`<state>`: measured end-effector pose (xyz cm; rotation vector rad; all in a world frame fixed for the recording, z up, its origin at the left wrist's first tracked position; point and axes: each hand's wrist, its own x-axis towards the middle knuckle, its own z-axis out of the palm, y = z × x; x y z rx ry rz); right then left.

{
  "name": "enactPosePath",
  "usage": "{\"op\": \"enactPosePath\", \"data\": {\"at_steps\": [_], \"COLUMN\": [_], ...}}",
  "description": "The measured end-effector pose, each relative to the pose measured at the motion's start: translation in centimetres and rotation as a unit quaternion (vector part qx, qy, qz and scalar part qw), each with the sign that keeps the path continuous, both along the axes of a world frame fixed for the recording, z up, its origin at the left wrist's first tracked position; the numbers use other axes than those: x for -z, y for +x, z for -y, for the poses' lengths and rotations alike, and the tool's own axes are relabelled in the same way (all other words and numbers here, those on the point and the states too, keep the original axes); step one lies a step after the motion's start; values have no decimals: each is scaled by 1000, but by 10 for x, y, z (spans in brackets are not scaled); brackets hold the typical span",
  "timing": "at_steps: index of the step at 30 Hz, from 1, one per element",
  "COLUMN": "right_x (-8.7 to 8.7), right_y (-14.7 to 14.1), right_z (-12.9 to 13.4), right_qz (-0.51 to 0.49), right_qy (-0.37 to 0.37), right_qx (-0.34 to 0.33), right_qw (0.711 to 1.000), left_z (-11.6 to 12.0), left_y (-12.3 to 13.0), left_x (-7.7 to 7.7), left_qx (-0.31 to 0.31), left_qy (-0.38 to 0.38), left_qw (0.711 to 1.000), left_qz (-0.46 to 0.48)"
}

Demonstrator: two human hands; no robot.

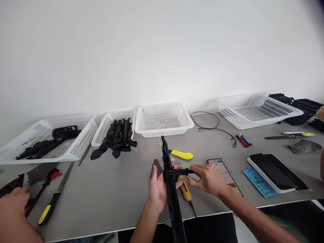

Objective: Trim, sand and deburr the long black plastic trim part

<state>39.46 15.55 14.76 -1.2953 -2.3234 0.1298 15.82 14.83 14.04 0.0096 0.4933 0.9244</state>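
At the far left, another person's hand [16, 197] rests on dark pieces at the edge of the grey table [101, 199], with a file [54, 199] to its right, its black-and-yellow handle toward the near edge. Farther right, the person's own left hand [159, 191] comes up from the near edge, palm turned upward, thumb standing up at the left; its fingers pass under the long black part [172, 199] and show past its right side, holding it. That part is raised over the table's near side, in front of the middle white basket [164, 132]; its long axis runs away from the wearer, the narrow tip pointing toward the basket and leaning slightly left, the wider end running out at the bottom of the view. It is matt black, ribbed and notched along its far stretch, smoother nearer the wearer. A slim black bar [177, 172] lies crosswise over it, nearly level. The right hand [209, 177], reaching in from the right with its back upward, pinches the bar's right end between thumb and fingers. Just beyond that hand lies a phone [224, 172], lit.
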Motion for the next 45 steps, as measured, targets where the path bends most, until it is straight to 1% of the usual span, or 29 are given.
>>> {"op": "enactPosePath", "data": {"at_steps": [6,13,15,18,21,24,29,36,45], "right_x": [-4,-15,-18,-24,-30,-34,-33,-24,-25], "right_y": [-1,-1,0,1,0,-1,2,9,8], "right_z": [-5,-6,-6,-5,-4,-3,-2,-2,-2], "right_qz": [11,32,41,53,38,21,42,39,30], "right_qy": [-11,-47,-66,-117,-154,-165,-144,-84,-44], "right_qx": [19,-29,-46,-57,-53,-41,-31,-45,-56], "right_qw": [1000,998,996,990,986,985,988,995,997], "left_z": [2,2,2,2,2,3,3,3,5], "left_y": [3,2,2,2,2,2,2,3,0], "left_x": [-8,-12,-13,-15,-15,-13,-9,-14,-13], "left_qx": [7,18,13,7,12,12,8,4,24], "left_qy": [-3,-4,-9,-12,-7,3,9,-19,-22], "left_qw": [1000,1000,1000,1000,999,999,999,998,998], "left_qz": [8,-1,-13,-23,-30,-38,-43,-58,-57]}}
